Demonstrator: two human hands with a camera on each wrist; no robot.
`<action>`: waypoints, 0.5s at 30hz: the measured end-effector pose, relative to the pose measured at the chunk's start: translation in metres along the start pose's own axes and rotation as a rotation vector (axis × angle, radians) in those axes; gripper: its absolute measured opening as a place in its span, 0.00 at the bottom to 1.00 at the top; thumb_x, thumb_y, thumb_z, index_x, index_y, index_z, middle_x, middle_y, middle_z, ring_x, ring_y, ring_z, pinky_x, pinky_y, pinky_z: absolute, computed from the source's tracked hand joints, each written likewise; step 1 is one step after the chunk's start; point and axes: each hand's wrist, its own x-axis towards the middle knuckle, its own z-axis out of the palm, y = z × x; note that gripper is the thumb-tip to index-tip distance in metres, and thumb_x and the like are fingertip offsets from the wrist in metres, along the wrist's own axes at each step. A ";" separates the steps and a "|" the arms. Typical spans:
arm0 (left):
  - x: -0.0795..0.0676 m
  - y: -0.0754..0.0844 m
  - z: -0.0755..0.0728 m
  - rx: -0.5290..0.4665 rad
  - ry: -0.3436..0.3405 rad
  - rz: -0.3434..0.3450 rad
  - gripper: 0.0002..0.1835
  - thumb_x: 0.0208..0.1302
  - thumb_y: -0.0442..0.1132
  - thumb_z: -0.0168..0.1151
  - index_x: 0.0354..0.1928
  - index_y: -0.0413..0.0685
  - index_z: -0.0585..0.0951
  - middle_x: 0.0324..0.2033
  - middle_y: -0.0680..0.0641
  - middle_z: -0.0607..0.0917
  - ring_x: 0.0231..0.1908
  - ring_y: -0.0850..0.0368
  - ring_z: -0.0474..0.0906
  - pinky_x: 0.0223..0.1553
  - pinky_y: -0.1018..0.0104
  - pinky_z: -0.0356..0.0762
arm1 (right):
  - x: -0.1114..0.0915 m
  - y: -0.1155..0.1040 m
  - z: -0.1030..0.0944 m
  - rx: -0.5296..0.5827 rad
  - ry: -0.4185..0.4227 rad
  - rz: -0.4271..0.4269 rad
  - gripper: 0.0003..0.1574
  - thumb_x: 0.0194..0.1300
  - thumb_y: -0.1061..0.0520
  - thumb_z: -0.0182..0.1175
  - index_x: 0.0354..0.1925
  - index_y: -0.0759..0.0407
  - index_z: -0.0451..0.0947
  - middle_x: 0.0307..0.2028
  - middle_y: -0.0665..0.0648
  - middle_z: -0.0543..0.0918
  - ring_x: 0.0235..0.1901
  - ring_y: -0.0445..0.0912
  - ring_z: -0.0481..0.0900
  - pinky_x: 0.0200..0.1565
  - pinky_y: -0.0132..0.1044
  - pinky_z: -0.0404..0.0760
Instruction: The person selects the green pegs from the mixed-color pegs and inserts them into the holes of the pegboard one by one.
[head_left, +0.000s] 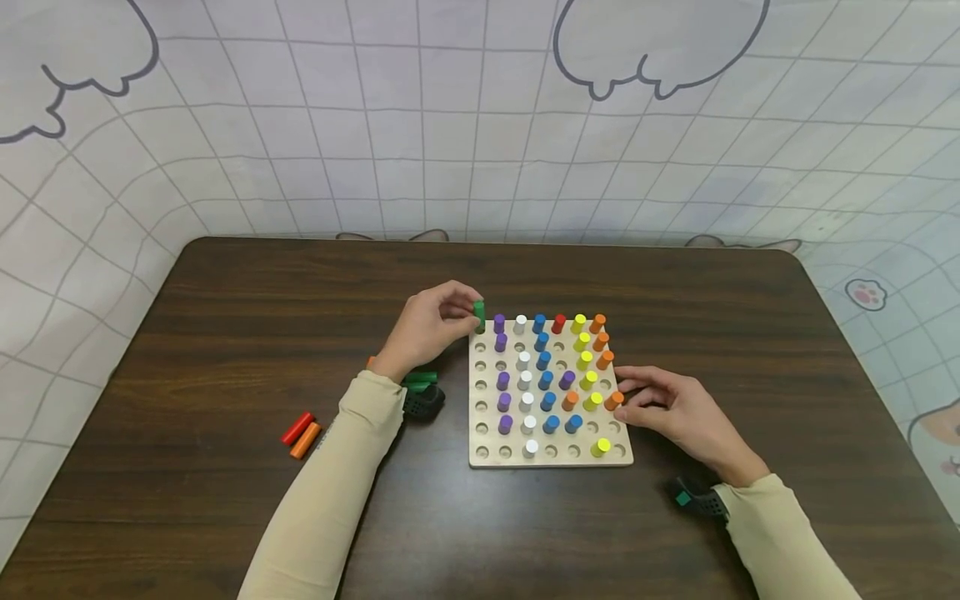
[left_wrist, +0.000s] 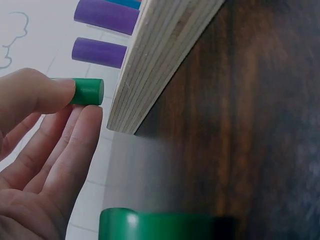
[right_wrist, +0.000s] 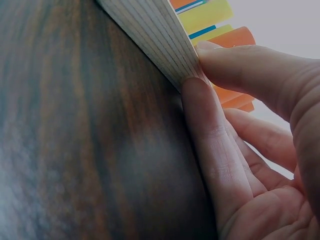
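My left hand pinches a green peg between thumb and fingertips at the far left corner of the wooden pegboard. In the left wrist view the lower end of the green peg shows, just apart from the board. Beside it stand purple pegs. My right hand holds the board's right edge, thumb at the top rim and a finger against the side, close to an orange peg. White, blue, red, yellow and orange pegs also stand in the board, among some bare holes.
Green pegs lie on the dark wooden table by my left wrist, partly hidden. A red peg and an orange peg lie farther left. A printed sheet hangs behind the table.
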 end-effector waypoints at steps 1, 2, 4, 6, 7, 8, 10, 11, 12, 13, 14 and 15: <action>0.000 0.000 0.000 0.011 -0.003 0.002 0.13 0.68 0.35 0.69 0.53 0.49 0.83 0.48 0.46 0.88 0.50 0.51 0.87 0.55 0.57 0.88 | 0.000 0.000 0.000 -0.001 0.002 -0.001 0.40 0.65 0.47 0.72 0.71 0.54 0.72 0.51 0.57 0.89 0.43 0.39 0.89 0.44 0.29 0.83; 0.000 0.000 0.001 0.024 -0.005 0.005 0.12 0.68 0.35 0.69 0.52 0.49 0.83 0.48 0.46 0.88 0.50 0.51 0.87 0.55 0.57 0.87 | 0.000 -0.001 0.000 -0.001 0.000 -0.005 0.40 0.66 0.47 0.72 0.71 0.54 0.72 0.51 0.57 0.89 0.43 0.39 0.88 0.44 0.29 0.83; 0.000 0.000 0.001 0.046 -0.008 0.008 0.12 0.68 0.35 0.68 0.52 0.49 0.83 0.47 0.46 0.88 0.50 0.51 0.87 0.55 0.57 0.87 | 0.000 -0.001 0.000 0.001 0.002 -0.005 0.40 0.66 0.47 0.72 0.71 0.54 0.72 0.51 0.57 0.88 0.43 0.39 0.88 0.44 0.29 0.83; 0.000 0.001 0.002 0.063 -0.009 0.011 0.12 0.68 0.34 0.68 0.52 0.49 0.83 0.47 0.46 0.88 0.50 0.51 0.88 0.56 0.56 0.87 | -0.001 -0.002 0.000 0.001 0.002 -0.010 0.40 0.66 0.48 0.72 0.71 0.55 0.72 0.52 0.58 0.88 0.43 0.39 0.88 0.44 0.29 0.83; 0.000 0.001 0.002 0.068 -0.010 0.012 0.12 0.68 0.34 0.68 0.52 0.49 0.83 0.47 0.46 0.88 0.50 0.51 0.87 0.56 0.56 0.87 | -0.001 -0.002 0.000 0.001 0.005 -0.009 0.40 0.66 0.48 0.72 0.71 0.55 0.72 0.52 0.58 0.88 0.43 0.38 0.88 0.44 0.28 0.83; 0.000 0.001 0.002 0.075 -0.011 0.013 0.12 0.68 0.34 0.68 0.51 0.49 0.83 0.47 0.46 0.88 0.50 0.51 0.87 0.56 0.56 0.87 | -0.001 -0.002 0.000 0.004 0.005 -0.008 0.40 0.66 0.48 0.72 0.71 0.55 0.72 0.53 0.58 0.88 0.43 0.38 0.88 0.44 0.28 0.83; -0.001 0.002 0.002 0.083 -0.016 0.017 0.11 0.68 0.34 0.68 0.51 0.49 0.83 0.47 0.46 0.88 0.50 0.51 0.87 0.56 0.56 0.87 | -0.001 -0.002 0.000 0.008 0.005 -0.007 0.40 0.66 0.48 0.72 0.71 0.55 0.72 0.53 0.59 0.87 0.43 0.38 0.88 0.44 0.28 0.83; -0.001 0.003 0.002 0.086 -0.018 0.019 0.11 0.68 0.34 0.68 0.50 0.49 0.83 0.47 0.46 0.88 0.50 0.51 0.87 0.56 0.57 0.87 | -0.001 -0.002 0.000 0.010 0.004 -0.005 0.40 0.66 0.48 0.72 0.71 0.55 0.72 0.53 0.59 0.87 0.43 0.38 0.88 0.44 0.28 0.83; -0.001 0.003 0.002 0.088 -0.022 0.021 0.10 0.68 0.34 0.68 0.50 0.49 0.83 0.47 0.46 0.88 0.50 0.51 0.87 0.56 0.57 0.87 | -0.001 -0.003 0.000 0.010 0.004 -0.004 0.40 0.66 0.48 0.72 0.71 0.55 0.72 0.53 0.59 0.87 0.43 0.38 0.88 0.44 0.28 0.83; -0.001 0.003 0.002 0.089 -0.025 0.023 0.10 0.68 0.34 0.68 0.50 0.49 0.83 0.47 0.46 0.88 0.49 0.52 0.87 0.56 0.57 0.87 | -0.001 -0.003 0.000 0.012 0.003 -0.004 0.40 0.66 0.48 0.72 0.71 0.55 0.72 0.53 0.59 0.87 0.43 0.37 0.88 0.44 0.28 0.83; -0.002 0.003 0.001 0.093 -0.029 0.026 0.10 0.68 0.34 0.68 0.50 0.49 0.83 0.47 0.46 0.88 0.49 0.52 0.87 0.56 0.57 0.87 | -0.001 -0.003 0.000 0.013 0.002 -0.005 0.40 0.66 0.48 0.72 0.71 0.55 0.71 0.53 0.59 0.87 0.43 0.37 0.88 0.44 0.28 0.83; -0.002 0.003 0.001 0.094 -0.030 0.030 0.10 0.68 0.34 0.68 0.50 0.48 0.83 0.47 0.46 0.88 0.49 0.52 0.87 0.56 0.57 0.87 | -0.001 -0.002 0.000 0.012 0.000 -0.007 0.40 0.66 0.49 0.72 0.71 0.55 0.71 0.53 0.59 0.87 0.43 0.37 0.88 0.45 0.27 0.83</action>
